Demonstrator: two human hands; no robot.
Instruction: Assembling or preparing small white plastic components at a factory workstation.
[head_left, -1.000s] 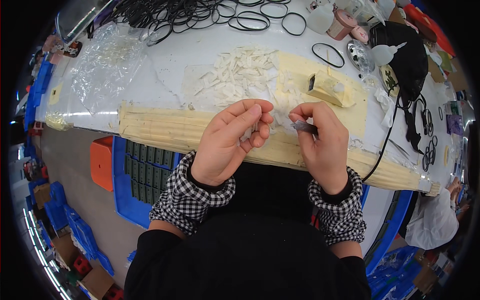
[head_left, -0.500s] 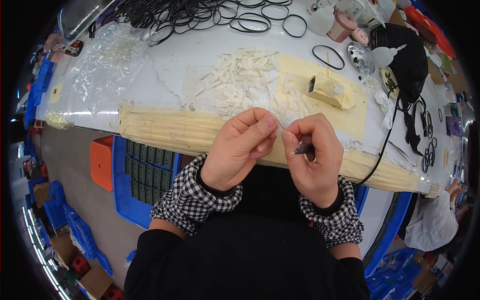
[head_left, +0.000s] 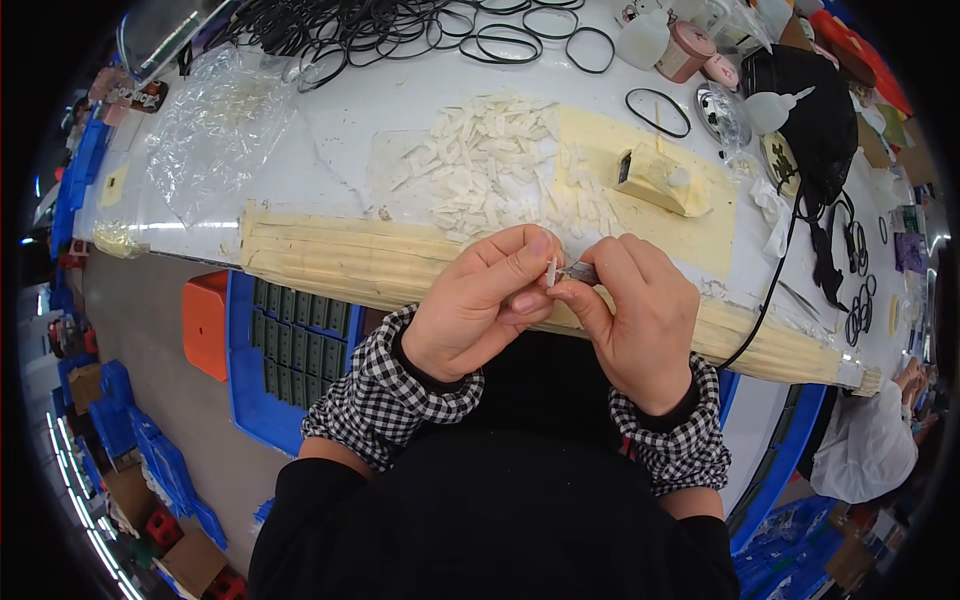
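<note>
Between thumb and forefinger, my left hand (head_left: 468, 300) pinches a small white strip (head_left: 551, 271) that stands upright. My right hand (head_left: 642, 312) is closed on a small grey metal blade (head_left: 580, 272), whose tip meets or nearly meets the strip; actual contact is too small to tell. Both hands are over the near edge of the table. Just beyond them lies a loose heap of similar white strips (head_left: 490, 150), spread partly onto a yellow sheet (head_left: 700, 235). On that sheet rests a block wrapped in yellow tape (head_left: 662, 184).
Black rubber rings (head_left: 500, 45) pile up at the back, with crumpled clear plastic (head_left: 215, 140) at the left. A black cable (head_left: 765, 320) crosses the right side near tweezers (head_left: 797, 300). Yellow padding (head_left: 330, 255) covers the front edge. Below stand a blue crate (head_left: 240, 370) and orange stool (head_left: 205, 325).
My right hand has turned, bringing the blade from inside its curled fingers to the strip at my left fingertips. The strip now shows plainly; my left hand has hardly moved.
</note>
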